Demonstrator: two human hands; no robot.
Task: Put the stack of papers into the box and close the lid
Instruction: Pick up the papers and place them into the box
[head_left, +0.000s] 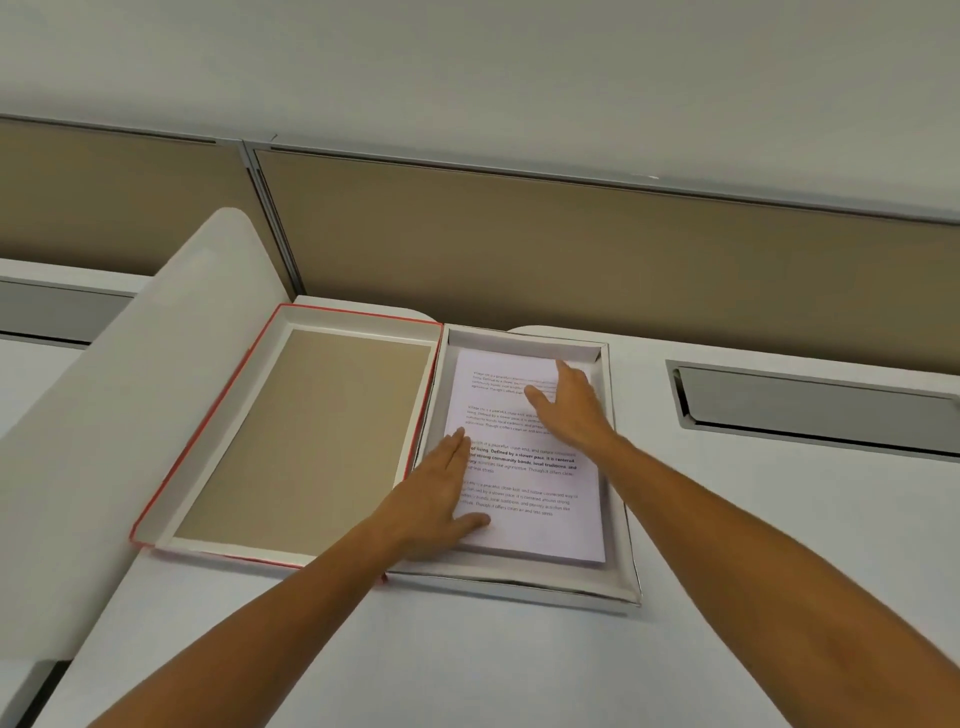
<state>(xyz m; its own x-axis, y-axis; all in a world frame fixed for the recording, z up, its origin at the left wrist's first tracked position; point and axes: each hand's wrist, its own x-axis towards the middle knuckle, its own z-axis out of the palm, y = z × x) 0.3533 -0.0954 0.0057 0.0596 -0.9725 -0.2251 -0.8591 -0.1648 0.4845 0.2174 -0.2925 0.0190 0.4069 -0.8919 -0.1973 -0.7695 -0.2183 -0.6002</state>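
On a white desk, seen from the head camera, a shallow box lay open near the far edge, its hinged lid folded flat to the left with its tan lining facing up and a red trim along its outer rim. The stack of papers, printed with paragraphs of text, rested inside the box tray, its edges close to the tray walls. The left hand lay flat and open on the stack's near-left part, fingers extended, gripping nothing. The right hand pressed palm-down on the stack's far-right part, fingers spread, likewise holding nothing. A tan partition stood behind the desk.
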